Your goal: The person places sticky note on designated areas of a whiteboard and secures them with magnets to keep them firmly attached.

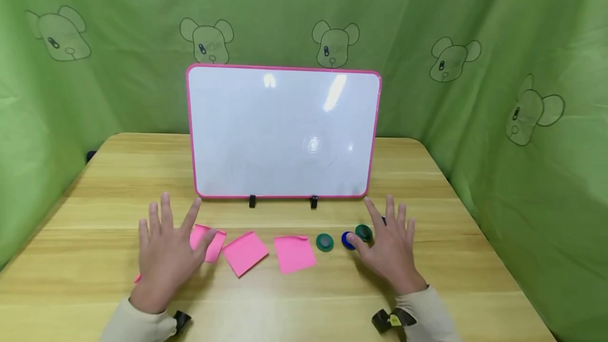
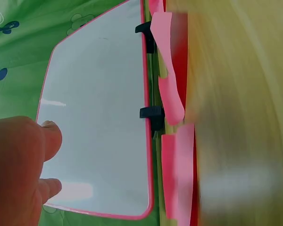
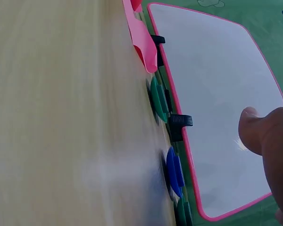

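Note:
Fingers spread, my left hand [image 1: 168, 252] hovers over the left end of a row of pink sticky notes, partly covering one note [image 1: 216, 246]. Two more notes, a tilted one [image 1: 245, 254] and a squarer one [image 1: 294, 255], lie to its right with curled top edges. My right hand [image 1: 390, 249], also spread and holding nothing, is above the round magnets at the right. These are a green magnet [image 1: 325, 242], a blue magnet [image 1: 348, 240] partly behind the thumb, and another green magnet [image 1: 363, 233]. A dark piece beside the right index finger is mostly hidden.
A whiteboard [image 1: 285, 131] with a pink frame stands upright at mid-table, held by two black clip feet [image 1: 252, 201]. Green curtains [image 1: 499, 41] with mouse-head drawings enclose the back and sides of the wooden table [image 1: 294, 310].

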A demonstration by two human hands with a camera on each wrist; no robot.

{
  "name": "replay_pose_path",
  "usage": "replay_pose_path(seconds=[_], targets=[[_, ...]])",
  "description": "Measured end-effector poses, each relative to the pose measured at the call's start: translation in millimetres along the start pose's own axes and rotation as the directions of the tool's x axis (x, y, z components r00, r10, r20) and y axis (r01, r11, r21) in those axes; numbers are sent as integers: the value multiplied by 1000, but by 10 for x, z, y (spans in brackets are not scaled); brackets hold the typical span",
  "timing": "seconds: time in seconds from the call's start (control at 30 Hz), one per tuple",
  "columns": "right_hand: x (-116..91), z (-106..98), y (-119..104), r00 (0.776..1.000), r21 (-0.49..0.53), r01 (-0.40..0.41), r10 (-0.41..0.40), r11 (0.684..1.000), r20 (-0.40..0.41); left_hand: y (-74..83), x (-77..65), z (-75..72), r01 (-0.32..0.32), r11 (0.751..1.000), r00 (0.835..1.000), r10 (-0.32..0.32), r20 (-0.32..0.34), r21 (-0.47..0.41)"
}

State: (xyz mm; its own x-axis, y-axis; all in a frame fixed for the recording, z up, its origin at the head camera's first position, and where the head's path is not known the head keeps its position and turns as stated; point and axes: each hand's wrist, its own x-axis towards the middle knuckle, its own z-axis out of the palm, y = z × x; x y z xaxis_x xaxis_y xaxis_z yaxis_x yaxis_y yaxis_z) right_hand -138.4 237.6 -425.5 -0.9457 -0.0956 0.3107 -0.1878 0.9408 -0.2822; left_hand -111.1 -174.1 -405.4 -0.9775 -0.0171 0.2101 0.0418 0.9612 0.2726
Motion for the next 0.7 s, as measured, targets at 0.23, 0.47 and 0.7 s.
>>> replay_pose_path(seconds=[0.23,0.47,0.7], targets=[[81,26,-20,998,89,22,-27,996,58,-146,-45,-76,31,999,999,-30,42,-42],[181,61,-39,995,157,48,-62,986,82,-368,-116,-135,57,995,987,-44,157,-81],[218,103,-41,985,180,91,-115,979,131,-604,-203,-145,79,990,967,-48,249,-116]])
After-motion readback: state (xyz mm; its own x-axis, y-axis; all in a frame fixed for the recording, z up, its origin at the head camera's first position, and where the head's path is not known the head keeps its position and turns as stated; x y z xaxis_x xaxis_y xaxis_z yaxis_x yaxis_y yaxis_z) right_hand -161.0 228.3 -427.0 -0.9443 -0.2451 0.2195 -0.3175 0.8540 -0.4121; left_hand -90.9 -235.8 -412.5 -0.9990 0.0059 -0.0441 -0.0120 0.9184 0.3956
